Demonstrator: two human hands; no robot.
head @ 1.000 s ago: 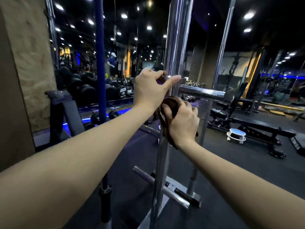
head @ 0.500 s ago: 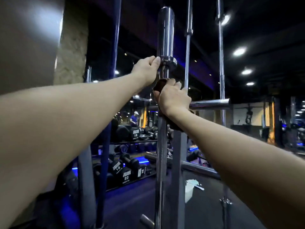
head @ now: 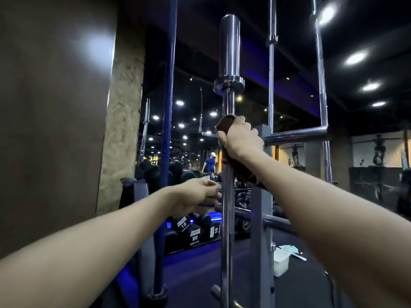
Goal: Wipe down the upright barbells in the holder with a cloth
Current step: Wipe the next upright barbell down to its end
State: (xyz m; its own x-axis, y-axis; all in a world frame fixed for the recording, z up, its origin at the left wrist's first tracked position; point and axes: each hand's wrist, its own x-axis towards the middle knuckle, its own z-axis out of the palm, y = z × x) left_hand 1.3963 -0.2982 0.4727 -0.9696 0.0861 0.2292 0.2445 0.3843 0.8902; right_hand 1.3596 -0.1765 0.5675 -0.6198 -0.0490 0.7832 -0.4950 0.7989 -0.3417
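Dim gym, dark floor, ceiling spots: right hand (head: 241, 138) grips brown cloth (head: 226, 126) wrapped round the upright chrome barbell (head: 228, 196), now lower below the collar than half a second ago. Left hand (head: 198, 193) has dropped off the collar, fingers loose, holding nothing, beside the knurled shaft. Grey holder post (head: 261, 230) stands just right, blue bar (head: 168, 107) left, dumbbell rack (head: 193, 232) behind, white tub (head: 281, 261) on floor.

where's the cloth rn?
Head view, centre frame: the brown cloth is wrapped round the upright chrome barbell, gripped by the right hand just below the bar's collar.
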